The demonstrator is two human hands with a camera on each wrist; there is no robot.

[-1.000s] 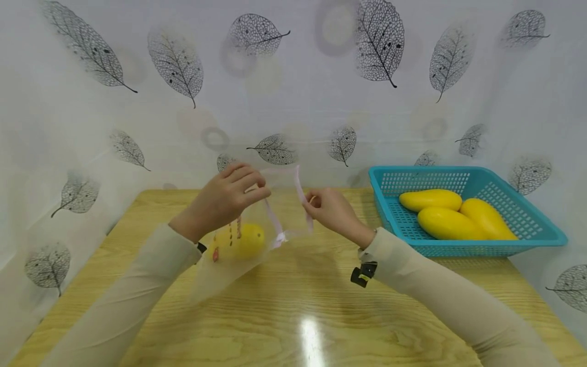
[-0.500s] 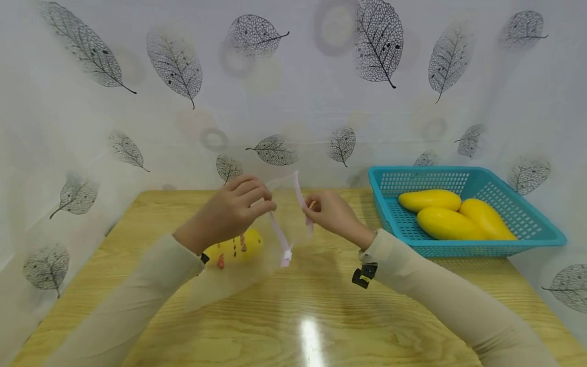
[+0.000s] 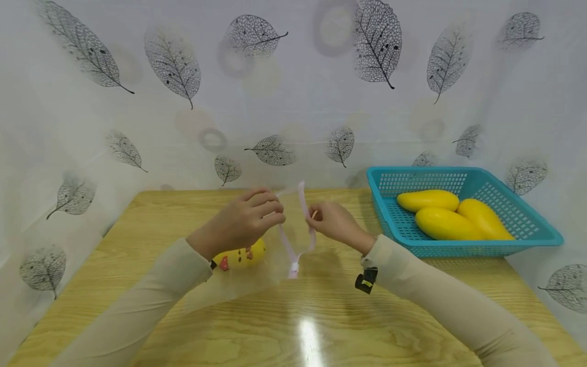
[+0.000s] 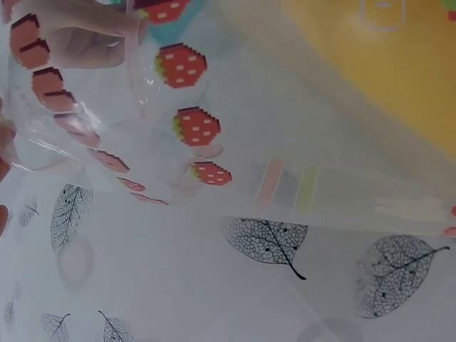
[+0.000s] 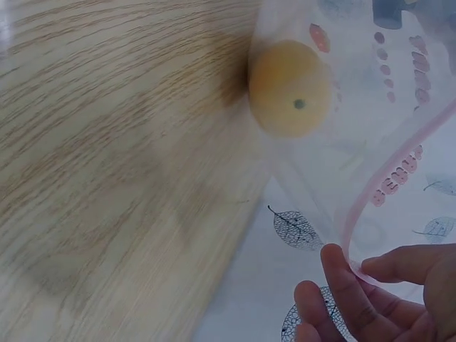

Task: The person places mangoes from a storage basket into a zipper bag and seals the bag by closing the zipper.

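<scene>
A clear zip bag [image 3: 268,280] with red strawberry prints and a pink zip strip stands with its mouth spread between my hands. Inside it lies a yellow mango [image 3: 257,253], partly hidden behind my left hand [image 3: 245,221]. That hand holds the near left edge of the mouth with curled fingers. My right hand [image 3: 338,225] pinches the opposite edge at the pink strip between thumb and forefinger, plain in the right wrist view. A pale slider [image 3: 294,267] sits at the strip's lower end. Through the film, the left wrist view shows the mango [image 4: 399,50] up close.
A blue perforated basket [image 3: 486,250] with 3 yellow mangoes [image 3: 449,224] stands at the right of the wooden table [image 3: 390,316]. Behind and beside the table hangs a pale curtain [image 3: 293,97] printed with dark leaves.
Both hands have come lower with the bag's mouth, the left one also moving rightward. The pink strip and slider have shifted down and slightly right. The basket stays put.
</scene>
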